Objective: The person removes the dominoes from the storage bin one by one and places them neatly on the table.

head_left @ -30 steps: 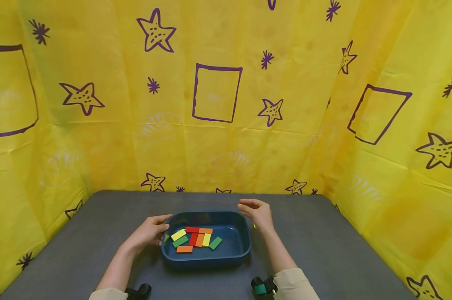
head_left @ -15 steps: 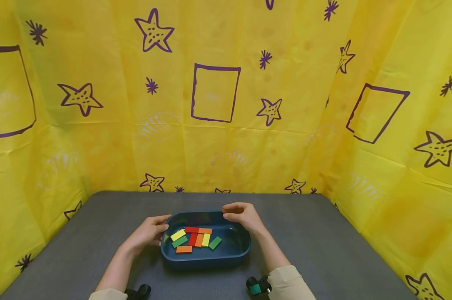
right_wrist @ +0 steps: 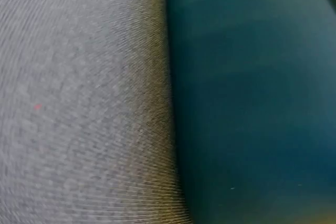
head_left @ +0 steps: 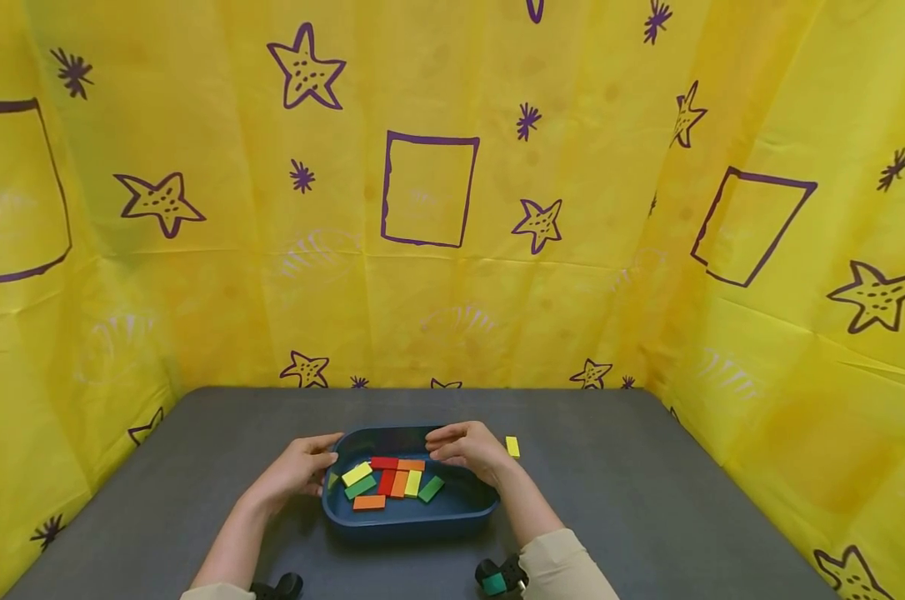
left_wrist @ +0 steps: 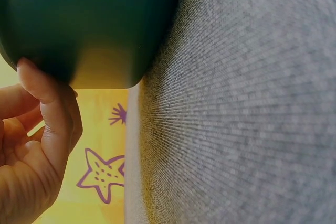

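Observation:
A dark blue rectangular bin (head_left: 415, 527) with rounded corners stands on the grey table. At its left end, my left hand (head_left: 298, 468) grips the rim and wall; the left wrist view shows my left hand (left_wrist: 42, 129) with its fingertips against the bin's outer wall (left_wrist: 79, 19). Over the bin's back right part is my right hand (head_left: 471, 450), thumb and fingers bent towards each other; whether anything is between them is hidden. Inside lie several small flat blocks, among them a red block (head_left: 387, 482), an orange block (head_left: 369, 502), a green block (head_left: 432, 489) and a yellow block (head_left: 413, 483).
Right of the bin, behind my right wrist, a loose yellow block (head_left: 512, 447) lies on the grey table (head_left: 617, 492). Yellow curtains (head_left: 437, 333) with purple drawings enclose the table's back and sides. The right wrist view holds only tabletop and the bin's outer wall (right_wrist: 252, 98).
My right hand has moved left from beside the bin to over its back right part, uncovering the yellow block on the table. My left hand and the blocks inside have stayed put.

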`<action>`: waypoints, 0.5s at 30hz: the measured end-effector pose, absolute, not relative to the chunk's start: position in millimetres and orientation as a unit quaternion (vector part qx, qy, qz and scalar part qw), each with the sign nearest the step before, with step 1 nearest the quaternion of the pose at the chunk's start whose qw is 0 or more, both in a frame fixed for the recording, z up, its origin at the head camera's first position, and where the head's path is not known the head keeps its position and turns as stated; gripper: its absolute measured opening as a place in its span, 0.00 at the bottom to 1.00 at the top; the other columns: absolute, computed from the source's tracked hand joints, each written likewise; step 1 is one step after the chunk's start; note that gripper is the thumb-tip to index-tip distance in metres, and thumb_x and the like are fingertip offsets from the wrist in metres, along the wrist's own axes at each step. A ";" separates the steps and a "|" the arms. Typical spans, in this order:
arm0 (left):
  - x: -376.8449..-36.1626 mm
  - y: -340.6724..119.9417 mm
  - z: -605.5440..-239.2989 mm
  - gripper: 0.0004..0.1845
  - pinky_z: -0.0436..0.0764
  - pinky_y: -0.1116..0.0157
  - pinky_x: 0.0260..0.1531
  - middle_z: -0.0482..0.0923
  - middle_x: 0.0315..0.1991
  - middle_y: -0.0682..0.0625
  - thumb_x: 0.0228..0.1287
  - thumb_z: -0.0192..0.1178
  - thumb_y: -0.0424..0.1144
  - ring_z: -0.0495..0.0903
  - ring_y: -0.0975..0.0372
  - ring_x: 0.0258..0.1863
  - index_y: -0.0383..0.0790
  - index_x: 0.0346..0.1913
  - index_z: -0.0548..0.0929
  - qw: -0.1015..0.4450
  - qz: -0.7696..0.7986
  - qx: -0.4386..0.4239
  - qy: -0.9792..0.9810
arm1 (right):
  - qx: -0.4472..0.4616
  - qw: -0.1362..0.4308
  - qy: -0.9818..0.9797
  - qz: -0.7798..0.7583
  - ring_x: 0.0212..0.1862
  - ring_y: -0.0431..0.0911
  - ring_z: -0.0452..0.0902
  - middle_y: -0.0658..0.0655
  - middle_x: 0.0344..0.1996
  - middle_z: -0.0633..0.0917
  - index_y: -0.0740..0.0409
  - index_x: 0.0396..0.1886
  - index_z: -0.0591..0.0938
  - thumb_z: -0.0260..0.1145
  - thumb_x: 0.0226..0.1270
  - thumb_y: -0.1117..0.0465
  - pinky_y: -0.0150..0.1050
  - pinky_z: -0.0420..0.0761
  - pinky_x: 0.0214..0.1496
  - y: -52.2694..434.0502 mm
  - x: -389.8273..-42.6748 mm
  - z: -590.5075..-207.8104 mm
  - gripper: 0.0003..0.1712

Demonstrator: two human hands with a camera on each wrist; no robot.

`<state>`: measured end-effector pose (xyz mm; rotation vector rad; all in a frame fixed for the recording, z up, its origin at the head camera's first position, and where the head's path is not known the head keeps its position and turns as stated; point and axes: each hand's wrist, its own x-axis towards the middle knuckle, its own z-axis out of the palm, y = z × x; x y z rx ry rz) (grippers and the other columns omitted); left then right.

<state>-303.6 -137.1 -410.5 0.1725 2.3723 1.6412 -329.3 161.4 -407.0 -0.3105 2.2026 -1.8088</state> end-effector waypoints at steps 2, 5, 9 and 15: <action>-303.7 -136.9 -410.4 0.29 0.81 0.66 0.28 0.77 0.49 0.35 0.73 0.47 0.32 0.76 0.58 0.29 0.27 0.74 0.59 0.124 0.564 0.061 0.814 | -0.098 0.131 0.772 -0.614 0.53 0.54 0.85 0.68 0.53 0.85 0.71 0.55 0.82 0.67 0.58 0.74 0.43 0.84 0.55 159.6 -328.1 -408.0 0.22; -303.9 -136.7 -409.9 0.29 0.81 0.66 0.27 0.77 0.49 0.35 0.73 0.47 0.32 0.76 0.58 0.29 0.27 0.74 0.59 0.124 0.566 0.062 0.812 | -0.084 0.133 0.791 -0.591 0.50 0.50 0.86 0.65 0.49 0.88 0.70 0.51 0.84 0.68 0.54 0.76 0.39 0.86 0.49 157.0 -326.5 -408.2 0.21; -304.1 -137.0 -410.0 0.29 0.81 0.66 0.27 0.77 0.48 0.35 0.74 0.47 0.32 0.76 0.58 0.29 0.26 0.74 0.59 0.125 0.567 0.064 0.812 | -0.053 0.153 0.807 -0.569 0.46 0.47 0.88 0.62 0.45 0.89 0.68 0.48 0.86 0.68 0.49 0.80 0.34 0.85 0.40 153.3 -325.5 -410.2 0.22; -303.3 -137.0 -410.9 0.29 0.80 0.66 0.27 0.77 0.49 0.35 0.74 0.47 0.32 0.76 0.58 0.29 0.26 0.74 0.58 0.127 0.568 0.065 0.811 | -0.042 0.161 0.816 -0.553 0.48 0.50 0.87 0.66 0.46 0.88 0.70 0.46 0.86 0.63 0.44 0.87 0.40 0.87 0.42 150.3 -326.2 -417.3 0.26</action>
